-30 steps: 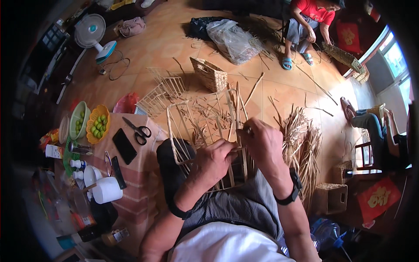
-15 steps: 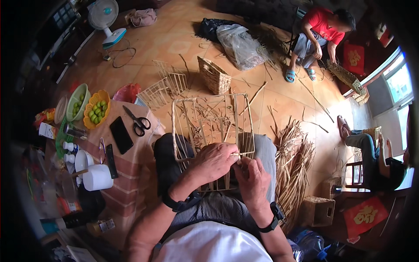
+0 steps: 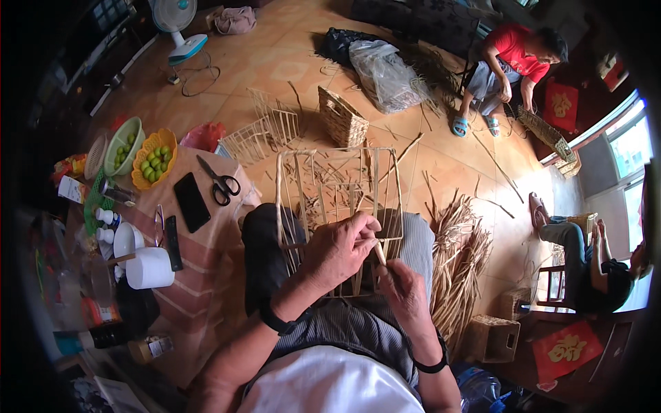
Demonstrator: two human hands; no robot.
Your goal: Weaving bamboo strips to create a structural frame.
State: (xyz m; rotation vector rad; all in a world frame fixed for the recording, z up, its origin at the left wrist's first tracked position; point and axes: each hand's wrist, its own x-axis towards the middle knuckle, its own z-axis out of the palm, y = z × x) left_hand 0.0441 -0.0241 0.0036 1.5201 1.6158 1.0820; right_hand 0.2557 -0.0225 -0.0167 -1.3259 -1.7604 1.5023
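A box-shaped basket frame (image 3: 278, 196) of thin rods, its rim partly wrapped in pale plant strand, rests upright on my lap between my knees. My left hand (image 3: 336, 251) reaches over the near side of the frame, its thumb and fingers pinched on a pale dried-plant strand (image 3: 380, 254) at the rim. Just below and to the right, my right hand (image 3: 406, 292) is closed on the same strand's lower part. A short stretch of the strand runs between the two hands. Their fingers hide just how it joins the rim.
Dried stalks (image 3: 458, 255) lie heaped by my right knee. Scissors (image 3: 222, 186) and a black phone (image 3: 191, 202) sit on the left table, near a yellow fruit basket (image 3: 143, 177). Beyond are a woven basket (image 3: 343, 118) and bare frames (image 3: 249, 136). Two people sit at the right.
My right hand has moved down and slightly right, away from my left hand, so a stretch of strand shows between them. My left fingers have lifted a little.
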